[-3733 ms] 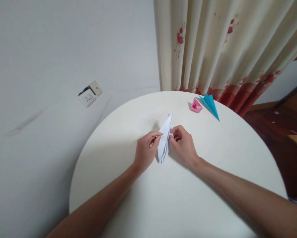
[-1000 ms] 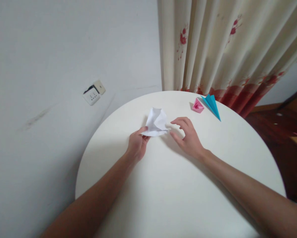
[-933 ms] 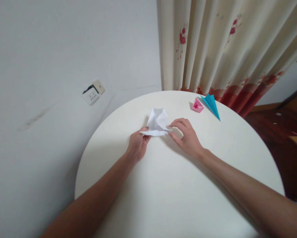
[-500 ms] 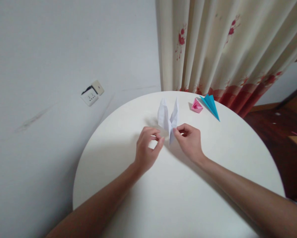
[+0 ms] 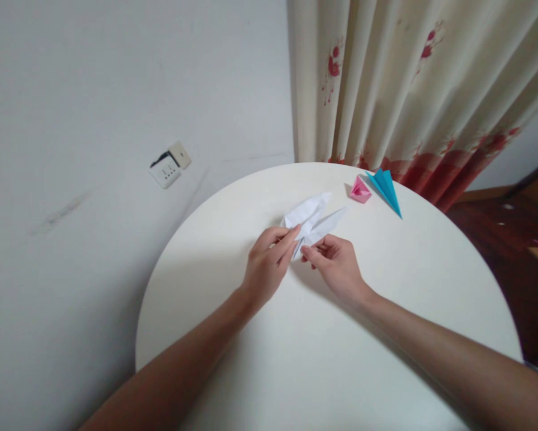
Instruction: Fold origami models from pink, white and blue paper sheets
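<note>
A white folded paper (image 5: 305, 211), with two wing-like flaps pointing away to the right, is held above the round table. My left hand (image 5: 269, 256) is closed on its near left side, thumb and fingers pressed at the folds. From the right, my right hand (image 5: 334, 262) pinches the near lower edge between thumb and fingers. Part of the paper is hidden behind my left fingers.
A pink folded paper piece (image 5: 360, 190) and a blue paper plane (image 5: 386, 190) lie at the far right of the white round table (image 5: 269, 371). Behind hangs a flowered curtain (image 5: 363, 78); a wall socket (image 5: 165, 172) is at left.
The white paper has tilted, its flaps swinging from upright over to the right. My left hand has closed onto it; my right hand has shifted slightly left and down.
</note>
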